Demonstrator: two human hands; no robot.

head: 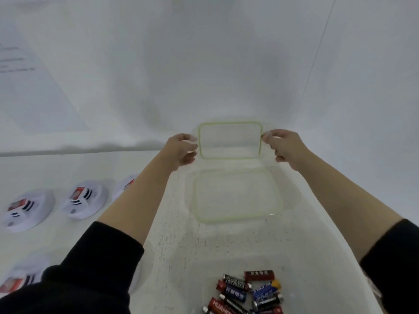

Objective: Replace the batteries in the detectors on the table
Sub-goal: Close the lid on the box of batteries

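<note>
Sitting along the left of the speckled white table [204,245], round white plastic detectors [85,199]; cylindrical batteries [247,293] heap nearest the camera. Beyond them, left hand [181,151] and right hand [285,147] each pinch a clear, green-rimmed rectangular lid [230,140] above a matching tray [237,196] — plain white wall [204,64] behind.

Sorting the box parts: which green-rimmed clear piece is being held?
The farther piece, pinched at its short edges by the left hand and right hand; the nearer piece lies flat on the table, untouched.
</note>
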